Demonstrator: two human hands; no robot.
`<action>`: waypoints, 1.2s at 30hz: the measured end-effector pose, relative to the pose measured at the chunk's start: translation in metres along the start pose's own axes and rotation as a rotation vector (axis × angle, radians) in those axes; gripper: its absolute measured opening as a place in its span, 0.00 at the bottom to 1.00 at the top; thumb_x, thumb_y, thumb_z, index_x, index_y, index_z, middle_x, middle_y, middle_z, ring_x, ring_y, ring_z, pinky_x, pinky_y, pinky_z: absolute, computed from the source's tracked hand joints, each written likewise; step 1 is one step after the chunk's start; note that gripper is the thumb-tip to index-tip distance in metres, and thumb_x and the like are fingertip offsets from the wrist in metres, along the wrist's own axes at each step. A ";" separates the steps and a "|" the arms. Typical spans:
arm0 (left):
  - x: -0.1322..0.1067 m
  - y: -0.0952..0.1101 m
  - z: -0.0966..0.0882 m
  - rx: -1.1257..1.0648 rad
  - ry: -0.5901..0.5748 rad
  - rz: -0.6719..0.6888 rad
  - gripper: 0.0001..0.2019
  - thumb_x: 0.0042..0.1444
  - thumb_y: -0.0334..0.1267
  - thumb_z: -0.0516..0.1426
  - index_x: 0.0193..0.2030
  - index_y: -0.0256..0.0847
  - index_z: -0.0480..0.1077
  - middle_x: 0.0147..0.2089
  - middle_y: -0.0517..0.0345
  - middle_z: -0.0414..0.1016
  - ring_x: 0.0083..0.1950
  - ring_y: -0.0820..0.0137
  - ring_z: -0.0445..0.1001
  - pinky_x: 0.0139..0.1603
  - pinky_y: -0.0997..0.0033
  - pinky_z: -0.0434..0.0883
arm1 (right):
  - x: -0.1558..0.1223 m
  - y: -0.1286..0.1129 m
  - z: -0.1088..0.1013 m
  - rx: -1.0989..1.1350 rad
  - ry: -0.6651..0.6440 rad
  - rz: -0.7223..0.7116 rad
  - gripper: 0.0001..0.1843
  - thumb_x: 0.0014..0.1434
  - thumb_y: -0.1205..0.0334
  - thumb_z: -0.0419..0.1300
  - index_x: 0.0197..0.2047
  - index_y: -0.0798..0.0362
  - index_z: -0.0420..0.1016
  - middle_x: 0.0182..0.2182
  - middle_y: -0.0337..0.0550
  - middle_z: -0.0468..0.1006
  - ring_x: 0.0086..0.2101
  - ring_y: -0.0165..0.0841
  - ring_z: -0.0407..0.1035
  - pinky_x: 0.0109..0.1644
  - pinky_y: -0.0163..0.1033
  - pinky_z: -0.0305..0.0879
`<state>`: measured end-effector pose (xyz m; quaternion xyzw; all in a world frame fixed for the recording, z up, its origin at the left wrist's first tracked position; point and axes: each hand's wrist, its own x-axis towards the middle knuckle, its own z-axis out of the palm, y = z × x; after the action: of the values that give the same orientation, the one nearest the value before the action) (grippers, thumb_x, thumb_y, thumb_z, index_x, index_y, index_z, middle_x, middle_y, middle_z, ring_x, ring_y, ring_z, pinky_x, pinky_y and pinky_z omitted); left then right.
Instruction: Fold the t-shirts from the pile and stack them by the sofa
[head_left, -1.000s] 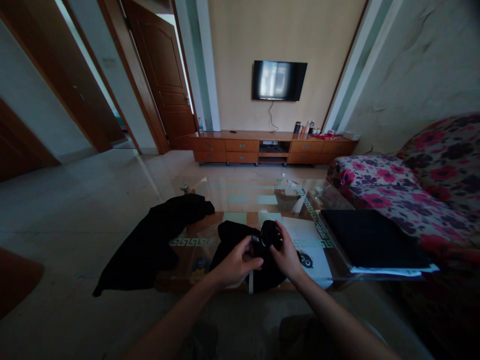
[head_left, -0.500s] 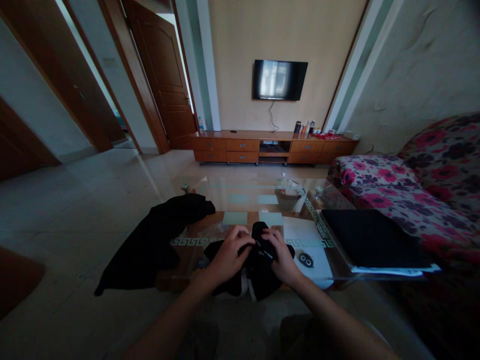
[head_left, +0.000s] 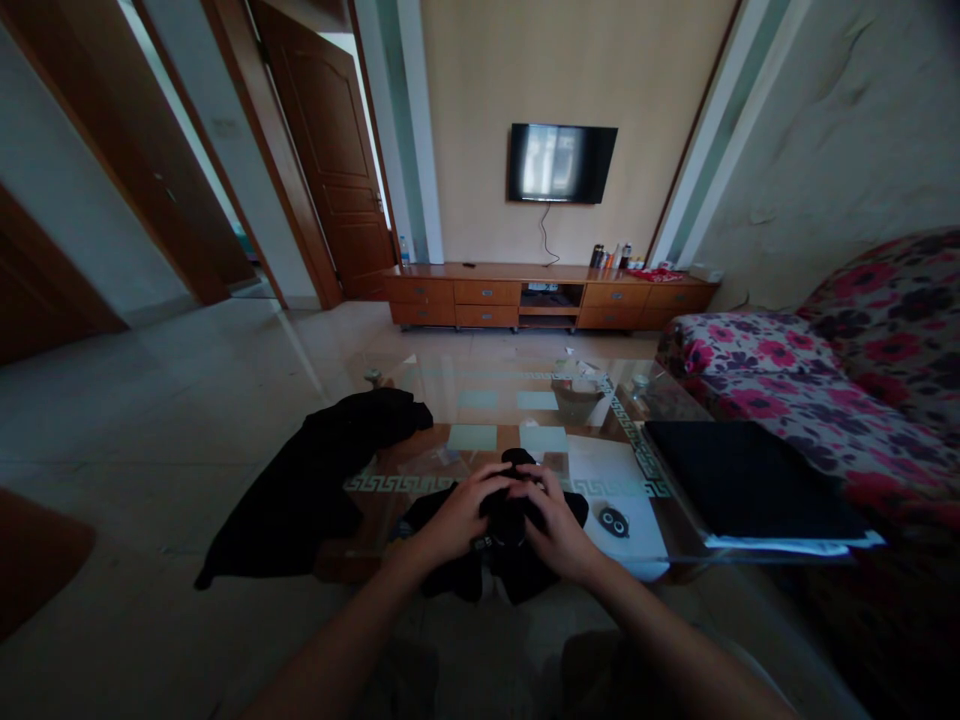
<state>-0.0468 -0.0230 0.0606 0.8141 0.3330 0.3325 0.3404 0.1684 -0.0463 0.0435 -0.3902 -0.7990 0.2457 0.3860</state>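
Both my hands grip a bunched black garment (head_left: 507,545) at the near edge of the glass coffee table (head_left: 525,400). My left hand (head_left: 459,515) is closed over its left side, fingers curled on top. My right hand (head_left: 553,522) is closed over its right side, and the two hands nearly touch at the fingertips. The lower part of the garment hangs off the table edge below my wrists. A second black garment (head_left: 315,480) lies spread over the table's left corner and droops toward the floor.
A white sheet (head_left: 626,475) with a small dark object (head_left: 613,520) lies right of my hands. A flat black board (head_left: 739,478) on papers rests at the table's right. A floral sofa (head_left: 840,380) stands right; a TV cabinet (head_left: 547,295) and wall TV (head_left: 562,162) are beyond.
My hands have come closer together and rolled the black garment into a tighter bundle, moving it slightly toward me and down onto the table edge.
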 end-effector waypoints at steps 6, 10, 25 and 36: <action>0.002 0.005 -0.004 0.053 0.110 -0.030 0.18 0.49 0.29 0.58 0.47 0.42 0.77 0.48 0.50 0.73 0.50 0.59 0.73 0.53 0.60 0.69 | 0.003 -0.008 -0.014 0.126 0.117 0.005 0.07 0.62 0.65 0.57 0.44 0.47 0.69 0.58 0.48 0.68 0.61 0.42 0.62 0.64 0.52 0.60; 0.002 0.010 -0.012 0.133 0.247 -0.066 0.17 0.46 0.24 0.54 0.41 0.41 0.75 0.45 0.52 0.73 0.49 0.61 0.73 0.52 0.61 0.68 | 0.003 -0.011 -0.033 0.273 0.257 0.090 0.02 0.66 0.60 0.53 0.40 0.46 0.63 0.43 0.43 0.75 0.47 0.38 0.70 0.54 0.46 0.67; -0.051 0.097 -0.125 0.153 0.227 -0.258 0.19 0.55 0.56 0.60 0.33 0.40 0.67 0.33 0.62 0.70 0.37 0.68 0.70 0.38 0.71 0.68 | -0.004 -0.076 -0.165 -0.026 0.267 0.009 0.17 0.67 0.48 0.57 0.54 0.46 0.72 0.49 0.44 0.77 0.49 0.39 0.71 0.54 0.43 0.68; -0.089 0.162 -0.162 0.292 -0.097 -0.245 0.12 0.52 0.45 0.61 0.41 0.43 0.77 0.42 0.56 0.79 0.46 0.59 0.76 0.50 0.62 0.71 | -0.017 -0.160 -0.234 -0.442 0.103 -0.084 0.19 0.69 0.43 0.52 0.44 0.47 0.75 0.33 0.44 0.80 0.33 0.38 0.74 0.38 0.40 0.68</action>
<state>-0.1694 -0.1262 0.2464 0.8233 0.4573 0.1972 0.2725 0.2950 -0.1309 0.2829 -0.4436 -0.8282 0.0279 0.3414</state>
